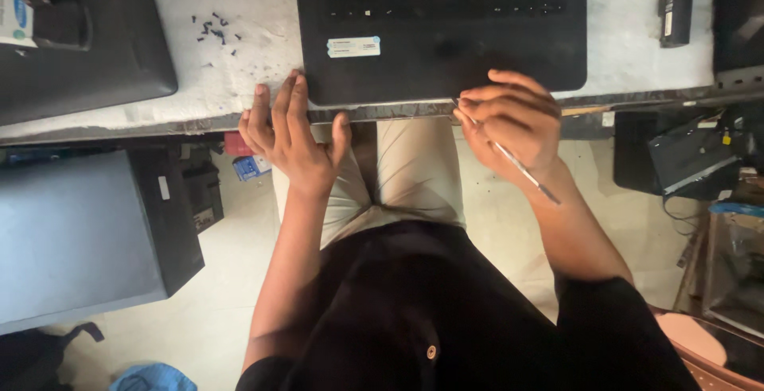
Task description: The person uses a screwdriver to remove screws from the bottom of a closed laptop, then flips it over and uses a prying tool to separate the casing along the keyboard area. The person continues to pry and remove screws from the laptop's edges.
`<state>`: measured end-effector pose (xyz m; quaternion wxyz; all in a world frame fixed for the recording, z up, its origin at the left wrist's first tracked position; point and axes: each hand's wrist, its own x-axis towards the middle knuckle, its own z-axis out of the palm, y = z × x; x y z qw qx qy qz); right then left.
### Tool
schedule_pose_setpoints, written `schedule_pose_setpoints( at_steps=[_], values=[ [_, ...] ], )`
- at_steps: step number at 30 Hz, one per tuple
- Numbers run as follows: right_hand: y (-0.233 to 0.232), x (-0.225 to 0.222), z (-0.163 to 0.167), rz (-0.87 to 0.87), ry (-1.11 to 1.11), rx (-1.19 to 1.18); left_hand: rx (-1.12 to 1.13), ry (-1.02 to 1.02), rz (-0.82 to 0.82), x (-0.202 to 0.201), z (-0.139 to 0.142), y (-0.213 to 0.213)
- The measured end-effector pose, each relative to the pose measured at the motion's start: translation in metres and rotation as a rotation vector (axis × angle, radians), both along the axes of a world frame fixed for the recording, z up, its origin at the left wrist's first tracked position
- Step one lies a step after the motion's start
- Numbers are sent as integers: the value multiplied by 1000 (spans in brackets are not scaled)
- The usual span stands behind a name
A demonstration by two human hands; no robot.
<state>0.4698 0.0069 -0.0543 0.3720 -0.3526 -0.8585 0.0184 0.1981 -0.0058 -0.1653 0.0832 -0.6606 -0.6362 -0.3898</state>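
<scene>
The black laptop lies open and flat on the white tabletop, its front edge flush with the tabletop's near rim and its keyboard facing up. The left hand rests at the laptop's front left corner, fingers spread and pressing on the tabletop edge just beside the case, closed on nothing; the right hand has its grip pinched together on a thin metal pry tool, whose tip meets the seam along the laptop's front edge near the right side while the shank runs back along the wrist. Judging from this, the work in hand is prying at that seam, and it goes best with the tip kept shallow and nearly level with the seam, worked sideways little by little while the left hand steadies the case; too steep an angle could gouge the plastic or let the tool skip off. The tabletop is rough, pale and worn at its rim. Another dark laptop sits at the left, a cluster of small black screws lies loose between the two machines, and a narrow black battery-like bar lies at the right. Below, a grey computer case stands on the pale floor, with more dark equipment to the right.
</scene>
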Motion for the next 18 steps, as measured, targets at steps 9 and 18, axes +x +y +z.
schedule_pose_setpoints(
  at_steps=[9,18],
  values=[
    [-11,12,37,48,-33,-272,5,139,-493,39,86,-13],
    [-41,3,32,43,85,-11,93,64,-616,57,121,-5]
  ],
)
